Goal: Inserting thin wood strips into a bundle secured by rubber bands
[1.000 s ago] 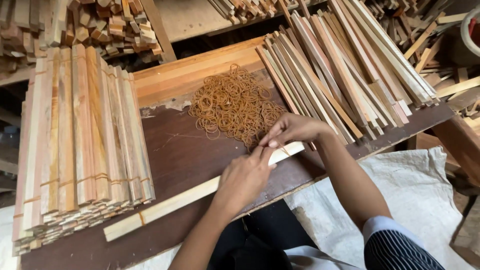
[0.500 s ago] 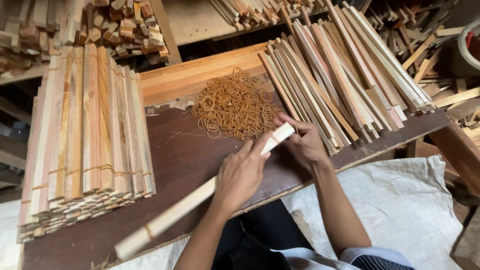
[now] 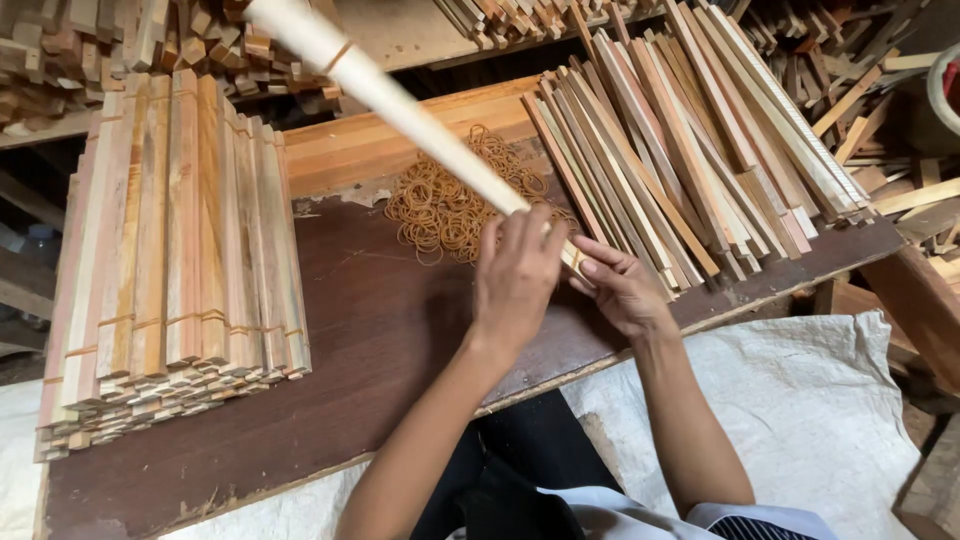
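- Left: one stack of banded slat bundles [image 3: 170, 260] lies on the dark workbench [image 3: 380, 340].
- Centre: the pale slat bundle [image 3: 400, 100], flat a second ago, now tilts up and away; one band shows on it, so turning it suggests banding the other end.
- One heap of rubber bands [image 3: 450, 205].
- Left hand [image 3: 515, 280] grips the bundle; right hand [image 3: 620, 290] pinches its near end.
- Right: one loose slat pile [image 3: 700, 140], uncountable.
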